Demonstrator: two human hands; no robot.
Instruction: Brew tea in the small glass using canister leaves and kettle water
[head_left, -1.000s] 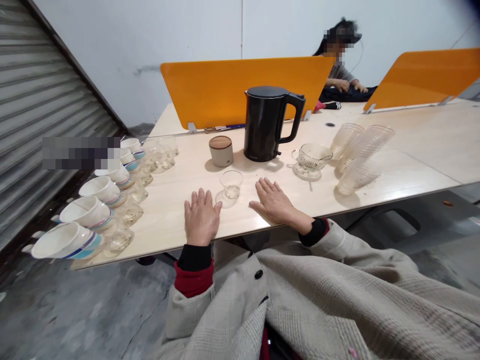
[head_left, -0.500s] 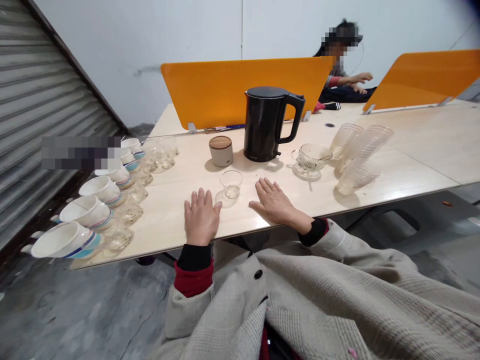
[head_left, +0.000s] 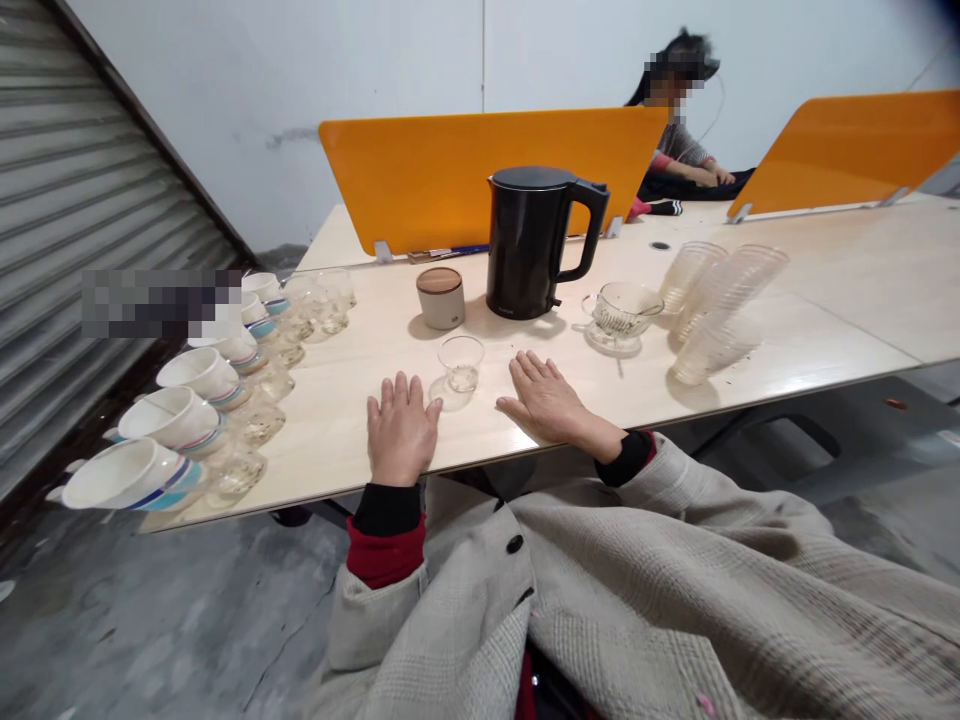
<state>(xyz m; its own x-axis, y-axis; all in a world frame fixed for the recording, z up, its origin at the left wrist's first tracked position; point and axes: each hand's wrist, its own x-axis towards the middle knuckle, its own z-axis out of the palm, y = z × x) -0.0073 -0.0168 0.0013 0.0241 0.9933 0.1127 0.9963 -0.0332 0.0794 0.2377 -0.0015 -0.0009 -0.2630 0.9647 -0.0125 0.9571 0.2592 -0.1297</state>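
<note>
My left hand [head_left: 403,430] lies flat on the pale wooden table [head_left: 352,400] near its front edge, fingers stretched out and holding nothing. To its right, my right hand [head_left: 549,402] also rests palm down with its fingers extended. Between them, a little farther back, stands a small clear plastic cup [head_left: 461,362] with dark bits at its bottom; neither hand appears to touch it. Behind the cup are a small grey canister [head_left: 441,303] with a wooden lid and a black electric kettle [head_left: 529,245], its handle to the right. A glass strainer cup [head_left: 626,310] holding dark leaves sits beyond my right hand.
Stacks of clear plastic cups [head_left: 712,350] stand at right. Along the left edge run several white paper cups [head_left: 176,415] with handles and several clear cups [head_left: 259,420]. Orange dividers [head_left: 420,185] line the back. Behind them sits another person [head_left: 686,150], hands on dark cloth.
My hands and the things on the table have stayed put; the view has tilted very slightly. The other person's raised hand has come down onto the dark cloth.
</note>
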